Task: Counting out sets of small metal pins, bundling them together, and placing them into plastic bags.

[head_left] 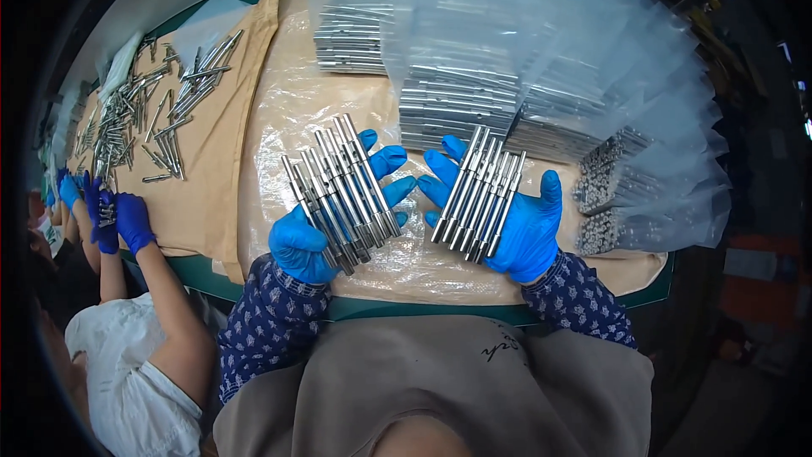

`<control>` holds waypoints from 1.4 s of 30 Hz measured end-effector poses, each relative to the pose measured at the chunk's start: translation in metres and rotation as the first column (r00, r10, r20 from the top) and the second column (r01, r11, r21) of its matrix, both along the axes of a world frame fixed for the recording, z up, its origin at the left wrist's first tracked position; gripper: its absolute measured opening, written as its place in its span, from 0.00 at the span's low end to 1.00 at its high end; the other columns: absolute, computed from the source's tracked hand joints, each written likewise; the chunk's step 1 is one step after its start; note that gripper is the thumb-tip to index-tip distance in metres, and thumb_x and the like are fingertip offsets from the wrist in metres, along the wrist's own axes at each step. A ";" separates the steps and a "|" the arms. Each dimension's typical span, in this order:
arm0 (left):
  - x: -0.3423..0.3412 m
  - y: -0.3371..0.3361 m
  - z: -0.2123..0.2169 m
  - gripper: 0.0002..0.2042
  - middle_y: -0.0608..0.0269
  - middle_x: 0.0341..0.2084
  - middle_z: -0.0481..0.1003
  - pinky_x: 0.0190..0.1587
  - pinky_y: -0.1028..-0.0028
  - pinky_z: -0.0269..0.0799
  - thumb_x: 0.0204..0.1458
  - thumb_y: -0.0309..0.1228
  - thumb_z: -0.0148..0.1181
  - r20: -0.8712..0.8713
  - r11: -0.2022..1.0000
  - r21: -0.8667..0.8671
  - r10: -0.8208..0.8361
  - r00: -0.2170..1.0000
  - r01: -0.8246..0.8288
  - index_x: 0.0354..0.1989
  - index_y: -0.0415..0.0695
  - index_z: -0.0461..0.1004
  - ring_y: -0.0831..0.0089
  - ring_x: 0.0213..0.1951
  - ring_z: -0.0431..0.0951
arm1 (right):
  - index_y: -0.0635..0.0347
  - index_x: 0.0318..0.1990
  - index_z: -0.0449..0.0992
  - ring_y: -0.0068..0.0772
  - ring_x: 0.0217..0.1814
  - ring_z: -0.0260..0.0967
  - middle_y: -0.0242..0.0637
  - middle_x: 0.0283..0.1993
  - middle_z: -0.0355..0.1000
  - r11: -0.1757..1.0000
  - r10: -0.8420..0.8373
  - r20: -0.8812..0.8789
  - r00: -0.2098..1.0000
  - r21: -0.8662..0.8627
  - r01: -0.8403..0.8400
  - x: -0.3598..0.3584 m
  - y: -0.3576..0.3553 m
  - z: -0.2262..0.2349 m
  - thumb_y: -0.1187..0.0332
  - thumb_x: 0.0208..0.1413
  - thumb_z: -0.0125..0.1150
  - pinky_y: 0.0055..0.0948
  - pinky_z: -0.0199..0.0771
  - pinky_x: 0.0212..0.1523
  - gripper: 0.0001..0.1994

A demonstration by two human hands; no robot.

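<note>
My left hand (309, 241), in a blue glove, lies palm up with a fanned row of several slim metal rods (342, 186) resting across its fingers. My right hand (529, 233), also gloved in blue, holds a second row of metal rods (480, 195) flat on its palm. Both hands hover side by side over a crinkled clear plastic sheet (288, 110) that covers the brown paper on the table. My dark patterned sleeves come in from the lower edge.
Clear plastic bags (541, 42) packed with rods are stacked at the back and right. Loose rods (161, 110) lie scattered on brown paper at the left. Another person's blue-gloved hands (114, 216) work at the left. The green table edge (406, 309) runs below my hands.
</note>
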State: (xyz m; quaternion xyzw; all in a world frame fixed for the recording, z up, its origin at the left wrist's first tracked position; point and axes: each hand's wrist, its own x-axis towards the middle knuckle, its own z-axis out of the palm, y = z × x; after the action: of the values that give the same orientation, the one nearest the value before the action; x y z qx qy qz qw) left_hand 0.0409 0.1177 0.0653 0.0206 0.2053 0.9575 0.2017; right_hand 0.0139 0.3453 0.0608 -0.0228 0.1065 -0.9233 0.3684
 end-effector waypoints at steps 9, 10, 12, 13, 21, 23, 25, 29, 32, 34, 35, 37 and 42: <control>0.001 -0.003 -0.005 0.56 0.43 0.63 0.47 0.59 0.50 0.57 0.27 0.24 0.67 -0.076 0.981 0.186 -0.048 0.996 0.062 0.66 0.45 0.32 0.45 0.63 0.51 | 0.55 0.67 0.32 0.56 0.71 0.34 0.56 0.69 0.35 0.997 0.070 -0.018 0.997 0.015 -0.069 -0.002 0.002 0.002 0.36 0.39 0.57 0.52 0.36 0.67 0.56; 0.001 -0.005 -0.008 0.57 0.43 0.63 0.47 0.59 0.49 0.56 0.27 0.23 0.67 -0.085 0.978 0.198 -0.050 0.995 0.066 0.66 0.46 0.32 0.44 0.63 0.51 | 0.55 0.67 0.32 0.55 0.71 0.34 0.56 0.69 0.34 0.997 0.071 0.006 0.997 0.005 -0.071 -0.002 0.001 0.002 0.37 0.39 0.57 0.52 0.35 0.67 0.55; 0.000 -0.005 -0.001 0.56 0.43 0.63 0.46 0.59 0.49 0.56 0.27 0.22 0.66 -0.058 0.982 0.178 -0.051 0.997 0.061 0.66 0.46 0.32 0.44 0.63 0.50 | 0.55 0.67 0.33 0.55 0.71 0.34 0.56 0.69 0.34 0.997 0.078 0.032 0.996 -0.009 -0.077 -0.002 -0.001 0.003 0.37 0.40 0.57 0.52 0.35 0.68 0.55; 0.000 -0.004 0.001 0.56 0.43 0.63 0.46 0.60 0.50 0.55 0.27 0.22 0.65 -0.032 0.985 0.162 -0.053 0.998 0.058 0.66 0.46 0.32 0.45 0.63 0.50 | 0.56 0.67 0.33 0.54 0.71 0.35 0.56 0.69 0.34 0.996 0.081 0.039 0.996 0.028 -0.082 -0.003 -0.002 0.006 0.38 0.40 0.57 0.52 0.34 0.68 0.54; -0.001 0.004 -0.003 0.55 0.38 0.63 0.45 0.63 0.51 0.47 0.24 0.21 0.59 0.022 0.998 -0.010 -0.068 0.997 0.068 0.66 0.43 0.33 0.45 0.64 0.47 | 0.60 0.67 0.33 0.54 0.70 0.40 0.56 0.69 0.35 0.993 0.071 0.060 0.996 0.090 -0.076 -0.001 -0.002 -0.003 0.41 0.47 0.50 0.52 0.36 0.67 0.49; 0.000 0.003 -0.002 0.54 0.36 0.62 0.45 0.63 0.51 0.47 0.24 0.21 0.57 0.022 0.998 -0.035 -0.042 0.999 0.043 0.66 0.42 0.33 0.45 0.64 0.47 | 0.61 0.67 0.34 0.56 0.69 0.40 0.57 0.68 0.36 0.993 0.074 0.077 0.994 0.083 -0.081 0.000 -0.001 -0.003 0.44 0.48 0.48 0.53 0.37 0.67 0.46; -0.001 0.003 -0.001 0.55 0.38 0.63 0.45 0.62 0.52 0.51 0.25 0.18 0.60 0.062 0.999 0.029 -0.027 0.998 0.025 0.66 0.43 0.33 0.44 0.64 0.47 | 0.62 0.67 0.35 0.58 0.69 0.40 0.59 0.68 0.36 0.987 0.065 0.048 0.997 0.147 -0.071 0.001 0.001 -0.005 0.45 0.49 0.48 0.55 0.37 0.67 0.45; -0.001 0.004 0.003 0.54 0.38 0.62 0.48 0.61 0.52 0.53 0.25 0.19 0.61 0.070 1.000 0.001 -0.001 0.998 0.001 0.66 0.43 0.34 0.44 0.63 0.50 | 0.63 0.66 0.36 0.61 0.68 0.41 0.62 0.67 0.39 0.988 0.055 0.064 0.996 0.139 -0.064 0.000 0.000 -0.007 0.51 0.47 0.52 0.56 0.39 0.66 0.45; -0.001 0.003 0.002 0.52 0.37 0.61 0.48 0.62 0.52 0.51 0.27 0.19 0.58 0.037 1.000 -0.022 -0.020 0.999 0.021 0.66 0.43 0.35 0.44 0.63 0.50 | 0.64 0.66 0.39 0.55 0.57 0.59 0.55 0.53 0.60 0.980 0.046 0.078 0.996 0.190 -0.060 0.002 0.007 -0.016 0.65 0.50 0.53 0.53 0.50 0.62 0.39; -0.002 0.005 0.000 0.49 0.36 0.61 0.49 0.61 0.52 0.53 0.31 0.17 0.55 0.018 0.999 0.011 -0.047 0.999 0.047 0.66 0.44 0.36 0.43 0.62 0.52 | 0.64 0.63 0.50 0.36 0.34 0.68 0.39 0.33 0.67 0.970 0.034 0.067 0.997 0.238 -0.050 0.003 0.010 -0.024 0.73 0.54 0.51 0.41 0.67 0.47 0.29; -0.001 0.004 0.000 0.49 0.36 0.61 0.49 0.61 0.52 0.53 0.31 0.17 0.55 0.019 1.000 0.005 -0.030 0.999 0.030 0.66 0.44 0.36 0.43 0.62 0.52 | 0.64 0.63 0.50 0.36 0.34 0.68 0.39 0.33 0.67 0.970 0.052 0.068 0.996 0.232 -0.066 0.005 0.007 -0.020 0.73 0.54 0.51 0.41 0.67 0.47 0.29; 0.000 0.001 -0.001 0.47 0.36 0.61 0.50 0.60 0.52 0.55 0.34 0.18 0.56 0.045 0.998 0.019 -0.068 0.997 0.067 0.66 0.44 0.36 0.43 0.61 0.53 | 0.65 0.58 0.57 0.30 0.30 0.64 0.37 0.30 0.66 0.810 -0.123 -0.356 0.926 0.504 0.301 0.013 0.005 -0.010 0.69 0.55 0.53 0.35 0.67 0.40 0.24; 0.001 0.001 -0.012 0.42 0.41 0.60 0.54 0.60 0.54 0.57 0.43 0.19 0.54 -0.042 0.991 0.058 -0.121 0.992 0.123 0.66 0.45 0.37 0.46 0.61 0.56 | 0.65 0.49 0.66 0.27 0.38 0.68 0.38 0.35 0.70 0.566 0.110 -0.644 0.757 0.667 0.484 0.011 0.010 -0.013 0.69 0.58 0.52 0.27 0.70 0.41 0.13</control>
State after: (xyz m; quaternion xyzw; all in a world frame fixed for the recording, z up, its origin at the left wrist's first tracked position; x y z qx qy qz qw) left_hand 0.0417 0.1184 0.0532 0.0576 0.1787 0.9485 0.2552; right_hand 0.0249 0.3552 0.0480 -0.1443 0.6284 -0.7446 0.1727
